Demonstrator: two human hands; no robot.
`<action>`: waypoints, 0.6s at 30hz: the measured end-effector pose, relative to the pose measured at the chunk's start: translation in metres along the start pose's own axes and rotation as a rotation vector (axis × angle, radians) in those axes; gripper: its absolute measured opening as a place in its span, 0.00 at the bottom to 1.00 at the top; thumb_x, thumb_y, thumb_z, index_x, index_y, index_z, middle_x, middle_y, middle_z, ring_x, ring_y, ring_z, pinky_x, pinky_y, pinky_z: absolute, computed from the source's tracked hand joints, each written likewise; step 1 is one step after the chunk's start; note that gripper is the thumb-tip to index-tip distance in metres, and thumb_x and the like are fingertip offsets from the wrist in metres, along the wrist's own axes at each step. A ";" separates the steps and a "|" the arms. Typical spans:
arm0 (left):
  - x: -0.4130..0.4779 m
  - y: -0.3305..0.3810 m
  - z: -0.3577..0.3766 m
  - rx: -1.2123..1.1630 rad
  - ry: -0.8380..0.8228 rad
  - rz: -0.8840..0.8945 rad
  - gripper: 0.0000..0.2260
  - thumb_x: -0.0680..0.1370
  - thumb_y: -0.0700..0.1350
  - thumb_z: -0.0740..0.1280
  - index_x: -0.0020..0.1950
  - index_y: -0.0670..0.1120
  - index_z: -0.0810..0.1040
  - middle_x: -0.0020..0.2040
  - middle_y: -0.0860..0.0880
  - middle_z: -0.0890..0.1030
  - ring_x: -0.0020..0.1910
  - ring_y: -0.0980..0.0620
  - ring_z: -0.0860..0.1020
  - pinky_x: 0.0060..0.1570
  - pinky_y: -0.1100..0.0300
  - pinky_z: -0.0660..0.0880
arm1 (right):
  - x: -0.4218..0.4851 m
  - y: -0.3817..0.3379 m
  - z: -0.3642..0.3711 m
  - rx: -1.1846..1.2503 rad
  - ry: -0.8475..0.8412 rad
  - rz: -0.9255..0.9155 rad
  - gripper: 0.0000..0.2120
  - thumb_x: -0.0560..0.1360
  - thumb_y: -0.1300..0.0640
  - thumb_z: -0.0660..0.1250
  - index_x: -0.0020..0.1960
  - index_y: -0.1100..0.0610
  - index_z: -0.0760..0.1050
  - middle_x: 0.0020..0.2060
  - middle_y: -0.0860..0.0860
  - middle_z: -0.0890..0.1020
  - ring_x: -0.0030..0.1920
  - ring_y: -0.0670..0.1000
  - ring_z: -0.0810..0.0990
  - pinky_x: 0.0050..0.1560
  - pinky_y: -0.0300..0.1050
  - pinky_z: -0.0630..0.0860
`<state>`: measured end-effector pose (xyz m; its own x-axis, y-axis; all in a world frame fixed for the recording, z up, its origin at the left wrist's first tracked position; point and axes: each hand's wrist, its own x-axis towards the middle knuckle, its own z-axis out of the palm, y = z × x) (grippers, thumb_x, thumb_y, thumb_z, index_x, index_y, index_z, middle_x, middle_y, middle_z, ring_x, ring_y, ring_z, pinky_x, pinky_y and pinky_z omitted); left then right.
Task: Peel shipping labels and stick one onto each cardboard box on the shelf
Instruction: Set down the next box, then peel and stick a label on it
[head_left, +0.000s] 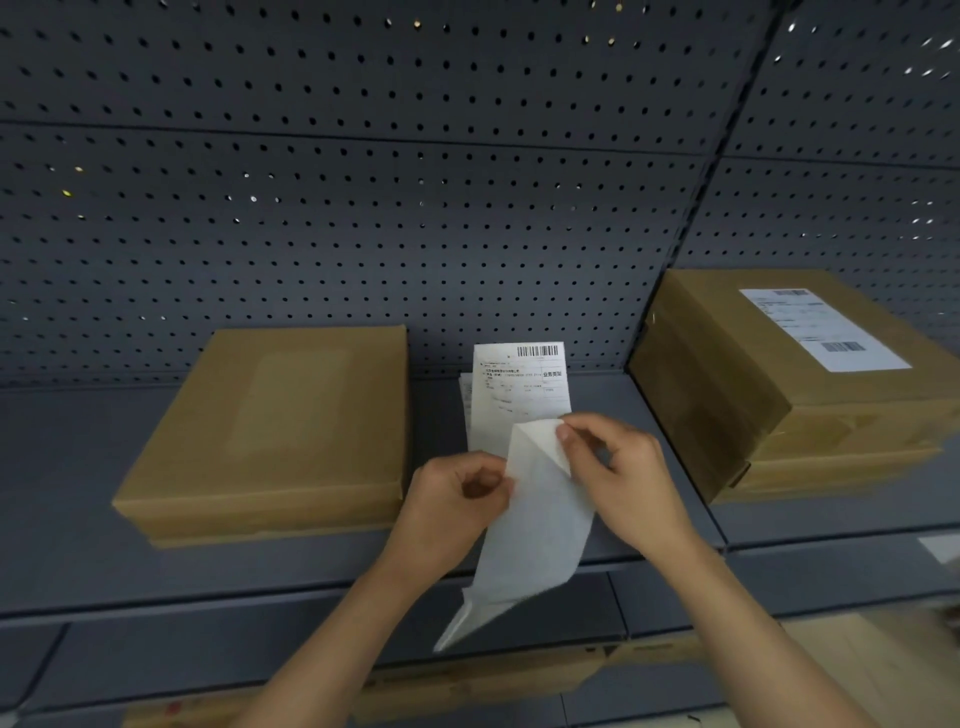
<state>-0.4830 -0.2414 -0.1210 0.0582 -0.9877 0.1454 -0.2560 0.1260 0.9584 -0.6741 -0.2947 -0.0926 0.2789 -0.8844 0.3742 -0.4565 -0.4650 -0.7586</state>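
**Peeling a label in front of the shelf**

Nearest, low in the view: two bare arms reaching up from the bottom edge. Below them, a lower shelf level with something brown and flat, too blurry to name.

A little farther, the left hand (457, 493) and the right hand (618, 478), close together over the front of the shelf (78, 519). Left fingers (493, 480) pinched tight on the left edge of the white backing sheet (535, 535). Right fingers (569, 434) pinched narrow on a turned-over top corner of the paper. Backing sheet hanging down between the hands, past the shelf's front edge, with its bottom end tilted to the left.

Just behind the hands, the shipping label (522, 384) standing up above the fingers, printed side facing the camera, barcode at its top right. More paper edges peeking out on its left side.

On the shelf, left of the hands: a flat cardboard box (280, 431), lying down, plain brown top with a paler square patch. No label on it.

On the right, farther back: a taller labelled box (779, 384), sitting well apart from the flat one. White stuck label (823, 330) flat on its top.

Farthest: a grey pegboard wall (363, 208) full of small holes, behind everything.
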 end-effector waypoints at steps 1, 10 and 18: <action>-0.001 -0.003 -0.001 0.007 -0.014 -0.016 0.05 0.76 0.37 0.71 0.47 0.46 0.86 0.43 0.54 0.86 0.45 0.55 0.84 0.49 0.57 0.82 | 0.002 0.000 -0.001 0.011 0.021 0.029 0.07 0.80 0.57 0.65 0.53 0.55 0.82 0.43 0.46 0.84 0.43 0.47 0.80 0.43 0.45 0.77; -0.012 -0.022 -0.007 0.219 -0.052 -0.027 0.02 0.76 0.39 0.73 0.44 0.45 0.84 0.40 0.55 0.85 0.41 0.58 0.82 0.44 0.65 0.79 | 0.027 -0.011 -0.011 0.000 0.191 0.071 0.07 0.80 0.58 0.65 0.52 0.55 0.82 0.40 0.41 0.81 0.39 0.41 0.76 0.39 0.29 0.69; -0.018 -0.031 -0.013 0.360 -0.055 -0.055 0.05 0.76 0.40 0.71 0.39 0.45 0.81 0.36 0.51 0.82 0.38 0.53 0.82 0.42 0.52 0.81 | 0.043 -0.022 -0.018 -0.027 0.286 0.060 0.07 0.80 0.58 0.65 0.53 0.56 0.82 0.44 0.45 0.83 0.44 0.43 0.79 0.44 0.29 0.71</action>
<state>-0.4636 -0.2258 -0.1503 0.0316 -0.9968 0.0731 -0.5774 0.0415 0.8154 -0.6666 -0.3235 -0.0501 0.0026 -0.8841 0.4673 -0.4887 -0.4088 -0.7707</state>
